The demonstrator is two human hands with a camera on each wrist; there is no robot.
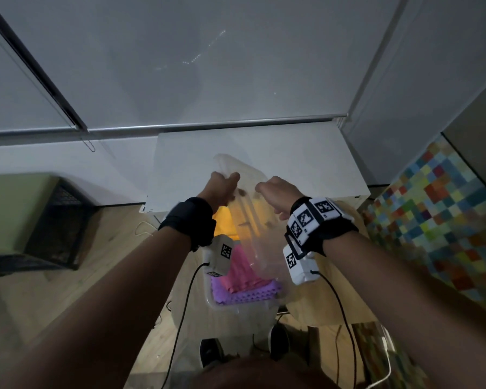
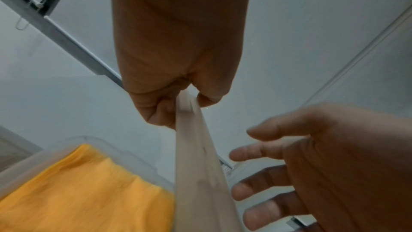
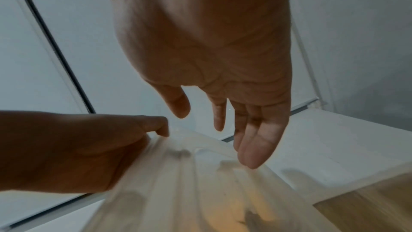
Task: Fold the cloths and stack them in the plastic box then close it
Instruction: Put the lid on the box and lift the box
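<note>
The clear plastic lid (image 1: 244, 192) is pinched at its far edge by the left hand (image 1: 220, 189) above the clear plastic box (image 1: 244, 307) of folded cloths (image 1: 242, 273); the right hand (image 1: 278, 192) hovers loose-fingered. Closing is judged under way: alignment, then pressing down.

You have three cloths in one plastic box (image 1: 216, 303): orange (image 1: 222, 220), pink (image 1: 240, 270), purple (image 1: 247, 294); one lid (image 1: 244, 175), two hands.

Left hand (image 2: 178, 84) pinches with curled fingers; right hand (image 3: 214, 70) hangs seemingly relaxed.
</note>
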